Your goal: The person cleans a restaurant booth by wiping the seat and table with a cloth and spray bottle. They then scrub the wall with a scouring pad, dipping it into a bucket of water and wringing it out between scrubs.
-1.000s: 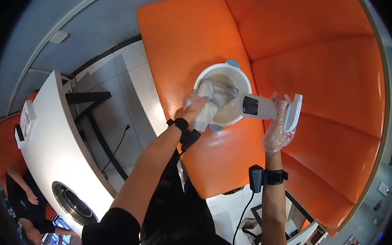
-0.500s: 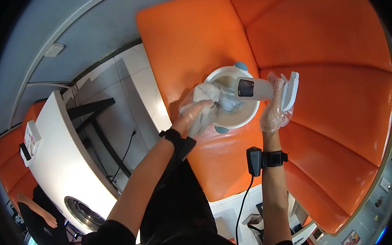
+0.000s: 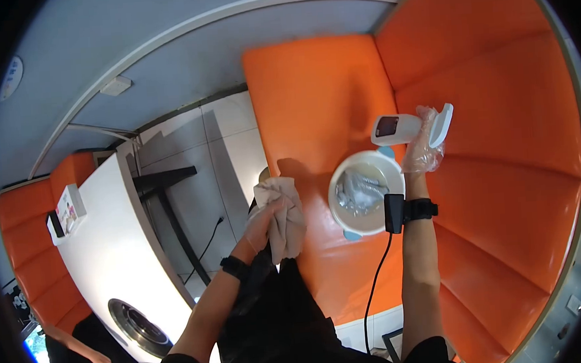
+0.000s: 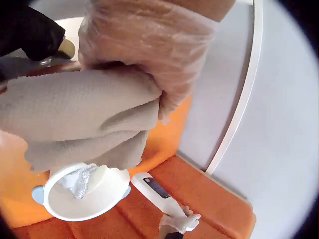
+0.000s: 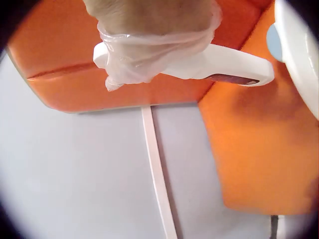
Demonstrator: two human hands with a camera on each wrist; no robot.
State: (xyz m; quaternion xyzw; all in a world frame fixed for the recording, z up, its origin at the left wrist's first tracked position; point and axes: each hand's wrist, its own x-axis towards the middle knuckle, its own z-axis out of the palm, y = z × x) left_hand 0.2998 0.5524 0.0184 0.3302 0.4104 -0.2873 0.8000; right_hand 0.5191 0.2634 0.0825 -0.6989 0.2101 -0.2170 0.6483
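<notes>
A folded beige cloth (image 3: 288, 227) is in my left hand (image 3: 261, 224), over the front edge of the orange seat. A thin clear plastic glove covers that hand, and its fingers grip the cloth in the left wrist view. My right hand (image 3: 426, 152), also in a clear glove, grips a white handheld device (image 3: 400, 129) with a dark panel near its far end. The device points left, above the seat beside the backrest. Below it stands a round white basin (image 3: 333, 197) with blue-grey handles, and a crumpled grey-white thing (image 3: 359, 189) lies inside it.
The orange seat (image 3: 318, 93) meets a padded orange backrest (image 3: 499, 109) on the right. To the left, a white table (image 3: 117, 232) carries a round metal inset (image 3: 140, 327) and a small white box (image 3: 71, 209). Another person's arm (image 3: 81, 350) shows at lower left.
My left hand has drawn the cloth away from the basin, leftward and towards me. The device no longer overlaps the basin in the head view and now sits beyond it. My head view has shifted.
</notes>
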